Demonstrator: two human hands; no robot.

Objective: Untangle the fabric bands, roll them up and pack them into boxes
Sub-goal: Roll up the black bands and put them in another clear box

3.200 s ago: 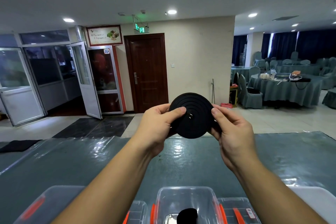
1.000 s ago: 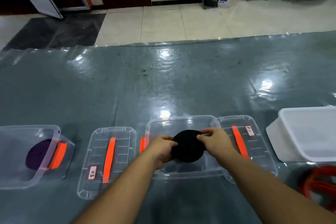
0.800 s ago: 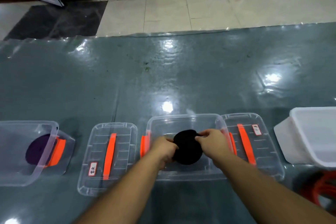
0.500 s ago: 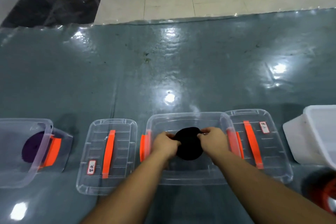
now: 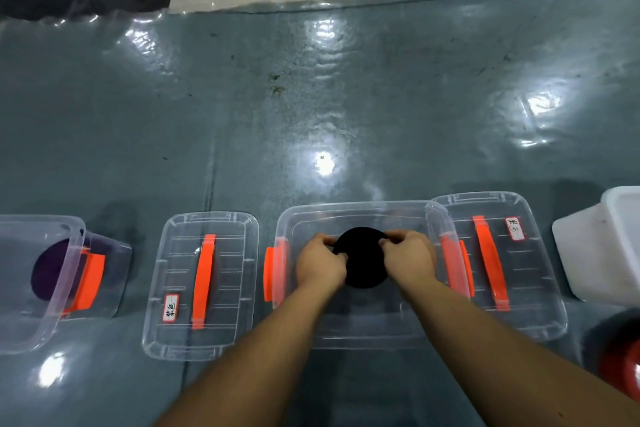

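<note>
Your forearms were bare to the bottom edge of the frame, no sleeves on them. Your left hand (image 5: pixel 320 262) and right hand (image 5: pixel 408 258) wore no gloves.

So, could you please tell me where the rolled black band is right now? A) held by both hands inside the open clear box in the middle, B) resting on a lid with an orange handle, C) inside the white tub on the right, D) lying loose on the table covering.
A: the left hand and right hand pinch the black roll within the middle clear box.
</note>
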